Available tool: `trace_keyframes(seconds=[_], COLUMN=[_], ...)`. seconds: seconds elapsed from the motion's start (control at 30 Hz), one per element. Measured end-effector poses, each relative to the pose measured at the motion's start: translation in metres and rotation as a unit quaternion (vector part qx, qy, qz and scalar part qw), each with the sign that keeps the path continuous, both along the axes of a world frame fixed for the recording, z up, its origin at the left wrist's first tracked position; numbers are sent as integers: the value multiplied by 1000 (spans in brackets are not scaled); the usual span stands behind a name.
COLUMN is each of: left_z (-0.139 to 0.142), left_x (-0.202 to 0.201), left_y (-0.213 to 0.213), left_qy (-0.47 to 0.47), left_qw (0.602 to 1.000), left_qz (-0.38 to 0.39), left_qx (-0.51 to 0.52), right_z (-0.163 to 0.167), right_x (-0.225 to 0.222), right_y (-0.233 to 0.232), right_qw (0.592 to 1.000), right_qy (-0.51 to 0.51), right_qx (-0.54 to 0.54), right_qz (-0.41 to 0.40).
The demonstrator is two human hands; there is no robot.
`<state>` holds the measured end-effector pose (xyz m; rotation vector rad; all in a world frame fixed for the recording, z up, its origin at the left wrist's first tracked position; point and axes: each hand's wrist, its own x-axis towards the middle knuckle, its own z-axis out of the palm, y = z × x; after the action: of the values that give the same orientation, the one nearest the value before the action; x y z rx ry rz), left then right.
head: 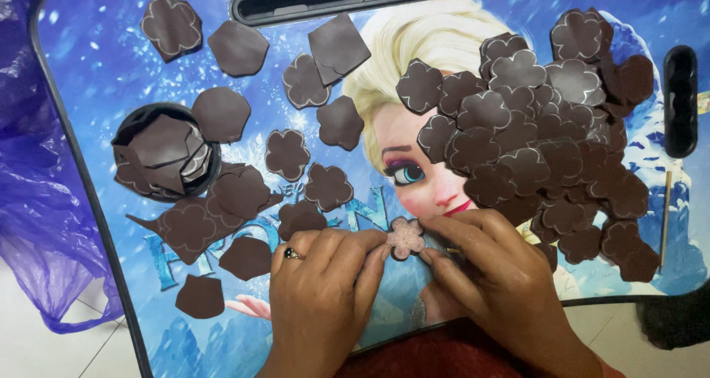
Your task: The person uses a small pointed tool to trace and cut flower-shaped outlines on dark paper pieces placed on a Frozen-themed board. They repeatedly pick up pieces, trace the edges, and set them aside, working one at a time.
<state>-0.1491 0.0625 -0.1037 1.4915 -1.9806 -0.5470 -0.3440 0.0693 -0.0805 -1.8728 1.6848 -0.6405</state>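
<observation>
At lower centre, the left hand (319, 274) and right hand (494, 263) pinch 1 flower-shaped foam cutout (406, 237) by its edges; it looks light, thin, bendable.

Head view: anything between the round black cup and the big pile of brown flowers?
Yes: between the cup and pile, loose brown flower cutouts lie scattered on the blue printed tray.

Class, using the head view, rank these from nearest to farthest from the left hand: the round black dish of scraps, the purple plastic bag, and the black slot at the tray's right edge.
Measured from the left hand:
1. Round black dish, upper left on the tray.
2. Purple plastic bag, off the tray's left side.
3. Black slot, far right edge.
</observation>
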Motion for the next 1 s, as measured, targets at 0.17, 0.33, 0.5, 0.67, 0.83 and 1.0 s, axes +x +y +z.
trace_keyframes(seconds=[0.17, 0.33, 0.5, 0.67, 0.83, 1.0], left_z=[-1, -4, -4, -4, -4, -4], left_x=[0, 0, 1, 2, 1, 1], left_y=[1, 2, 3, 2, 2, 3], left_qy=[-4, -6, -9, -11, -17, -16], left_qw=[1000, 1000, 1000, 1000, 1000, 1000], left_qz=[-2, -1, 0, 0, 0, 0], left_qx=[8, 4, 8, 5, 5, 4], right_z=[0, -3, -3, -4, -4, -3], right_x=[0, 1, 1, 1, 0, -1], right_y=[0, 1, 2, 1, 1, 1], right_qw=[1000, 1000, 1000, 1000, 1000, 1000], right_qy=[-1, 11, 3, 3, 2, -5], right_qx=[12, 13, 10, 7, 0, -1], right_qz=[-2, -11, -8, -8, -1, 3])
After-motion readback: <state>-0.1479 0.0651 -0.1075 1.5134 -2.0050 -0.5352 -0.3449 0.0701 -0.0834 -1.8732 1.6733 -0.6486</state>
